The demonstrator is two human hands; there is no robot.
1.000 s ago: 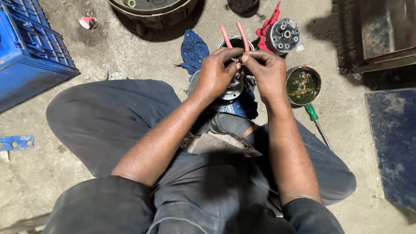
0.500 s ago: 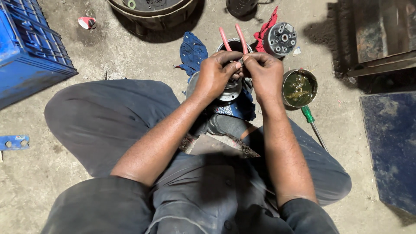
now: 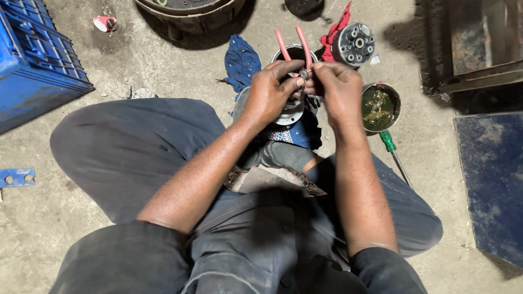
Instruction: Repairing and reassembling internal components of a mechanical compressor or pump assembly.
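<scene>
I pinch a small, stiff, slippery-looking metal ring (image 3: pixel 303 73) between both hands' fingers (image 3: pixel 289 83), left hand (image 3: pixel 271 92) and right hand (image 3: pixel 340 90) closed on its edges.

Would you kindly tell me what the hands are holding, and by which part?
Both hands pinch a small metal part between their fingers; which part of it cannot be told.

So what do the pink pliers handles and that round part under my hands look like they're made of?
The pink-handled pliers seem to have smooth plastic or rubber sleeves on the handles, going by the uniform colour. The round silver part looks like bare metal, dull grey with a slight sheen.
</scene>
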